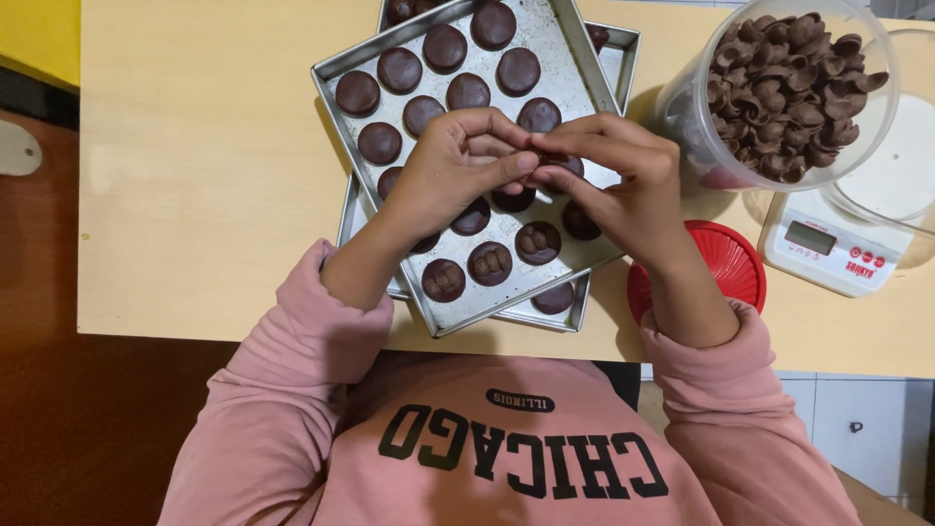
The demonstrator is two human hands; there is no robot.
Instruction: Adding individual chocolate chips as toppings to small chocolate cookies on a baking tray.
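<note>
While both hands meet above the metal baking tray [545, 58], the left hand [458, 166] and right hand [623, 180] pinch together a small dark chocolate piece [543, 159], apparently shell-shaped though mostly hidden. Round chocolate discs [400, 70] fill the tray; a clear tub [779, 93] of chocolate shells stands right, beside a red lid [726, 263].

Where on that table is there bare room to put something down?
The widest bare patch of table lies left of the stacked baking trays, out to the table's left edge. The right side is crowded: clear tub of chocolate pieces, red lid and white kitchen scale stand close together.
</note>
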